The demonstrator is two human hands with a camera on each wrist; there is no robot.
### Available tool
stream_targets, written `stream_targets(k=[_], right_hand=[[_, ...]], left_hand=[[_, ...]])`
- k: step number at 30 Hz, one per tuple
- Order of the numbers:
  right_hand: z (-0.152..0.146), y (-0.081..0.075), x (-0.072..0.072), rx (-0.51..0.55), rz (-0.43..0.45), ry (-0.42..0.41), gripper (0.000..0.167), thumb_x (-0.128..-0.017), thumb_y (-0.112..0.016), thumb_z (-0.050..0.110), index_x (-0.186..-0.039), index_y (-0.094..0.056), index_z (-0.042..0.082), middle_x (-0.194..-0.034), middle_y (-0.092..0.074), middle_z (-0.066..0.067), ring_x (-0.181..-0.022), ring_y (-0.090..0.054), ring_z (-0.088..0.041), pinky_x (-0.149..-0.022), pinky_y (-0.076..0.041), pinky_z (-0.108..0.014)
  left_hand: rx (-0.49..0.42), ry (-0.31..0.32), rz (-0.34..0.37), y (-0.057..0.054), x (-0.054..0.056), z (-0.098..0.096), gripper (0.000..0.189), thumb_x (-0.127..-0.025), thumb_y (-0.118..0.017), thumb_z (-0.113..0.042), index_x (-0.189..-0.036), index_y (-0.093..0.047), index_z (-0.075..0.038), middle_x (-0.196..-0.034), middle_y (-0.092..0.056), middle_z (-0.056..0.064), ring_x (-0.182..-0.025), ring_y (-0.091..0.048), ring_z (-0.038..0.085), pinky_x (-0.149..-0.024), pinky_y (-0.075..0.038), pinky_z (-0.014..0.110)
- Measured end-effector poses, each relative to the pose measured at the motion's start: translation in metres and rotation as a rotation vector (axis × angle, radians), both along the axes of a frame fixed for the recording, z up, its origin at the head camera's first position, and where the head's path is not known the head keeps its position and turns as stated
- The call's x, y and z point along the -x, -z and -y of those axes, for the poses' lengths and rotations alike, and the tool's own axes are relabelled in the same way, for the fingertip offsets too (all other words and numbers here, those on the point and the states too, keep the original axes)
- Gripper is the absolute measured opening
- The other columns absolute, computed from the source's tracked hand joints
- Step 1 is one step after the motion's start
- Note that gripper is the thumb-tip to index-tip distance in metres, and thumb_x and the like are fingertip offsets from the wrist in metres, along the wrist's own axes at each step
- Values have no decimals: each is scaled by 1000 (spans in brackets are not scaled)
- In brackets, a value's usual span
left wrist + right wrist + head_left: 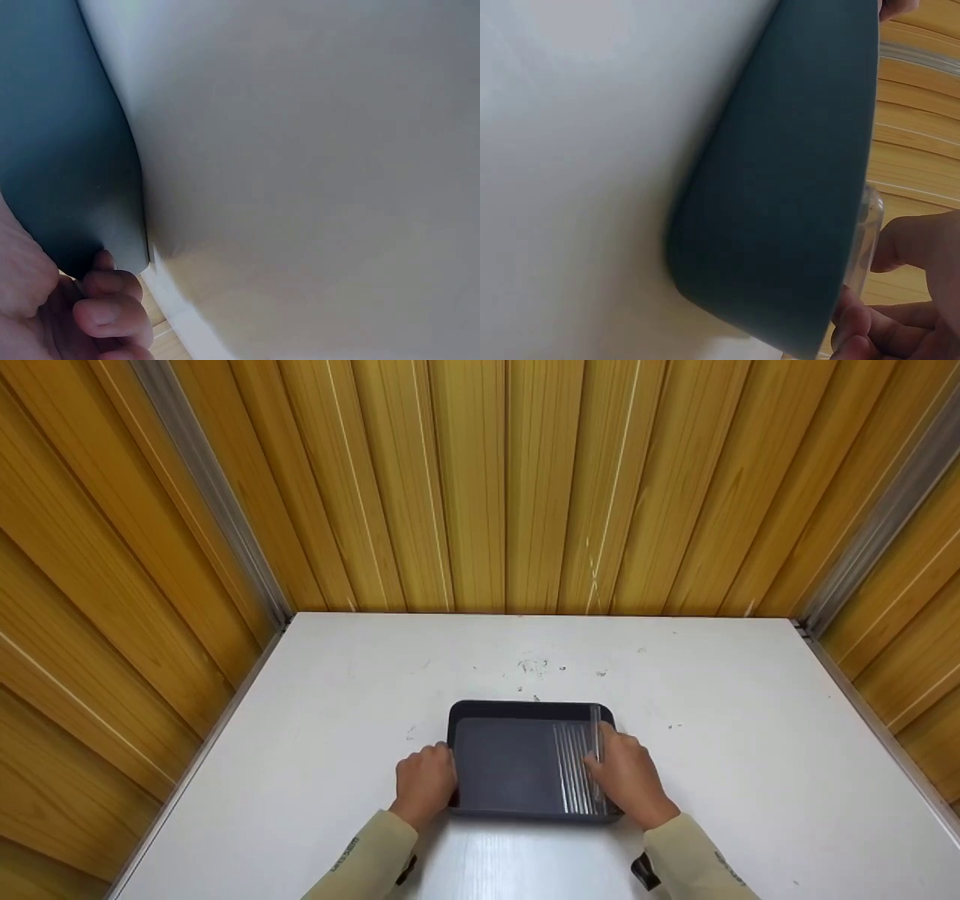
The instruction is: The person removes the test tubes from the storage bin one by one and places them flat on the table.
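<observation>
A dark grey rectangular tray with a raised rim lies on the white table in front of me. My left hand grips the tray's left side, its fingers curled at the wall in the left wrist view. A clear plastic piece stands along the tray's right side, rising a little over the rim in the right wrist view. My right hand pinches this piece between thumb and fingers, its fingertips right at the rim. Several bright parallel lines show in the tray's right part, just left of that hand. The palm hides the tray's right wall.
The white table extends around the tray, with small dark scuff marks beyond it. Wood-grain panels enclose the table at the back and on both sides, with grey metal posts at the corners.
</observation>
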State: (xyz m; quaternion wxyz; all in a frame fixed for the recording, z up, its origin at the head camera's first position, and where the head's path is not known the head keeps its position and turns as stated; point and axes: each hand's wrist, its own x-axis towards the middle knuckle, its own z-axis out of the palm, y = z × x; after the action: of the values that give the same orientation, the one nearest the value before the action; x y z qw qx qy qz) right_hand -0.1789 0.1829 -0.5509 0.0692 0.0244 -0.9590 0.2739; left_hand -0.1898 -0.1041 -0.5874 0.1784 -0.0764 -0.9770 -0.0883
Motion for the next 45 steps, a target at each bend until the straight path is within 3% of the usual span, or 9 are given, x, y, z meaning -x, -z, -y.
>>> stream_targets(k=[10, 17, 22, 30, 45], right_hand=[[-5, 0, 1, -1, 1, 23, 57, -86, -67, 12, -132, -47, -14, -117, -61, -34, -107, -64, -41, -85, -53, -48], [-9, 0, 1, 19, -26, 3, 55, -85, -67, 8, -130, -48, -15, -113, -63, -35, -86, -69, -28, -69, -55, -39], [-11, -1, 1, 24, -10, 6, 54, -85, -66, 8, -130, -48, -14, -104, -66, -31, -60, -55, -14, -58, -49, -32], [-15, -1, 1, 17, 3, 27, 54, -86, -67, 10, -131, -48, -13, -104, -66, -28, -75, -61, -17, -68, -53, -38], [-20, -5, 1, 6, -19, 40, 48, -84, -65, 8, -127, -54, -11, -77, -62, -11, -63, -53, -14, -56, -44, -29]], left_hand=[[-13, 0, 14, 1, 1, 0, 29, -94, -57, -17, -69, -59, -4, -58, -58, 10, -48, -57, 26, -42, -41, 39], [-2, -8, 21, 1, 2, 0, 28, -95, -57, -18, -71, -60, -4, -59, -59, 10, -50, -60, 27, -44, -44, 39], [-2, -6, 4, 1, 2, 0, 28, -95, -57, -18, -71, -60, -4, -59, -59, 11, -50, -60, 27, -44, -44, 39], [0, -9, 30, 1, 1, 0, 27, -95, -57, -18, -73, -62, -4, -61, -61, 11, -52, -61, 27, -45, -45, 39], [-7, 3, -12, 1, 1, 1, 27, -94, -57, -17, -70, -61, -4, -59, -60, 10, -49, -60, 27, -43, -43, 39]])
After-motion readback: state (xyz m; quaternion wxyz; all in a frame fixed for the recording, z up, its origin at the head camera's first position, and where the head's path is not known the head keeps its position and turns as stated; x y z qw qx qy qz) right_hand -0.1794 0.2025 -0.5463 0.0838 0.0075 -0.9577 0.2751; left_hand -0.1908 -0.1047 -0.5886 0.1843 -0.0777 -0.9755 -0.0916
